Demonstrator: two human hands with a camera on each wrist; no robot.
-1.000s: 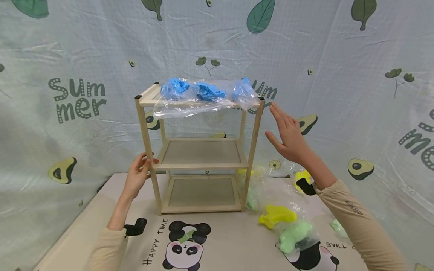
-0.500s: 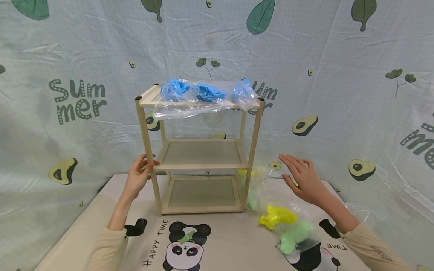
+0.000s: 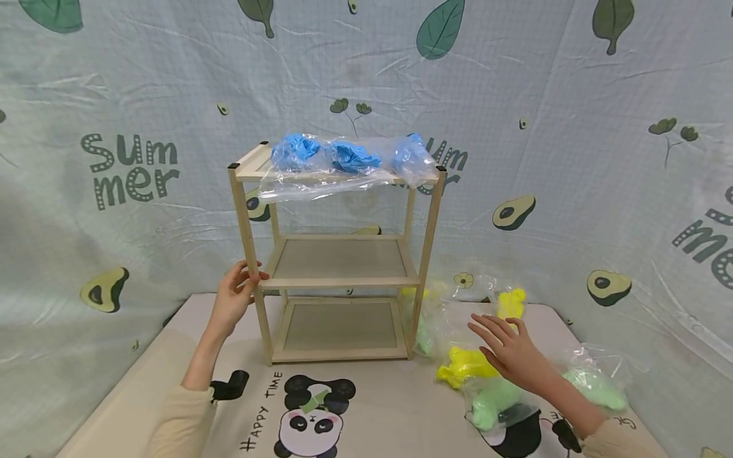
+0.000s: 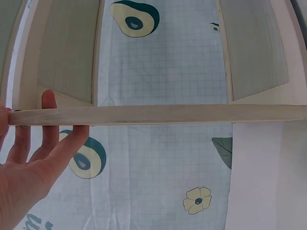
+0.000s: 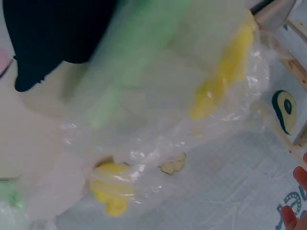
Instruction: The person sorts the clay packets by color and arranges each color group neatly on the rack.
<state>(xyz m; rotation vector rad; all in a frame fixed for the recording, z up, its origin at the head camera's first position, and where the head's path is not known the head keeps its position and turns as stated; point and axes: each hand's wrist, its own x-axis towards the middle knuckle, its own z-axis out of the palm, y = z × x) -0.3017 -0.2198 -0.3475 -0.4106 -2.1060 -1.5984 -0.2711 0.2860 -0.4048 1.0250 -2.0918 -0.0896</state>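
Note:
A three-tier wooden shelf rack [image 3: 338,282] stands upright on the table. My left hand [image 3: 231,296] grips its front left post, fingers on both sides of the wood; the left wrist view has the same post [image 4: 158,114] running across it. Over the bagged items on the right hovers my right hand [image 3: 515,356], fingers spread and holding nothing. Just beneath it lie a bagged yellow lump [image 3: 462,367] and a bagged light green lump [image 3: 494,401]. In the right wrist view, only fingertips [image 5: 301,177] show at the right edge, with blurred bags filling the middle.
Clear bags with crumpled blue contents [image 3: 353,156] lie on the rack's top tier. Another yellow lump [image 3: 511,303] sits farther back, and a bagged green one [image 3: 598,387] lies at far right. A patterned curtain [image 3: 572,159] hangs behind. Pandas decorate the table cover [image 3: 389,407].
My right hand has come down from beside the rack's upper right corner to low over the bagged lumps. My left hand keeps its grip on the post.

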